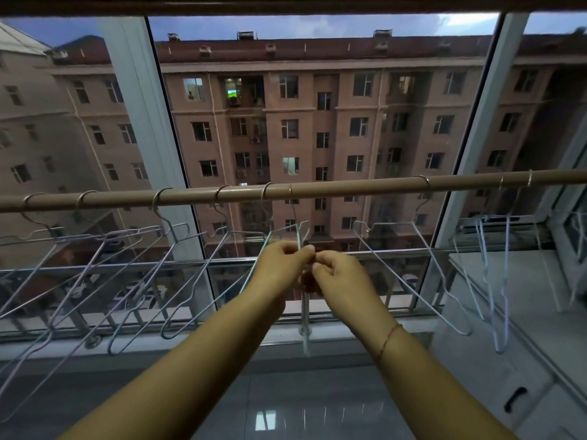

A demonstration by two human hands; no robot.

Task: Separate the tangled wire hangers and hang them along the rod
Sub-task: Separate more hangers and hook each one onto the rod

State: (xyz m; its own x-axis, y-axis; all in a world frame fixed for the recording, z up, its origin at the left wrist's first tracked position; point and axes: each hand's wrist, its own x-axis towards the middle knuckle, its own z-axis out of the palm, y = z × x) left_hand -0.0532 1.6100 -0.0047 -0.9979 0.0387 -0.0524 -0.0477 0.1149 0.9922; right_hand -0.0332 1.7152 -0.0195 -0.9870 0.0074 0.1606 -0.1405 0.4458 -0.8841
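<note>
A tan rod [333, 186] runs across the window at mid height. Several pale wire hangers [104, 268] hang from its left half, tilted and overlapping. One hanger [409, 268] hangs right of centre, and two more [490, 281] near the right end. In the middle, a hanger [298, 231] hooked on the rod hangs edge-on. My left hand [282, 265] and my right hand [340, 271] meet just below it, fingers pinched on its wire. What lies between the fingertips is hidden.
A window frame post [143, 115] and a second post [476, 128] stand behind the rod. A metal railing [127, 265] runs outside the glass. The windowsill [349, 335] lies below, and a white ledge [524, 312] is at the right.
</note>
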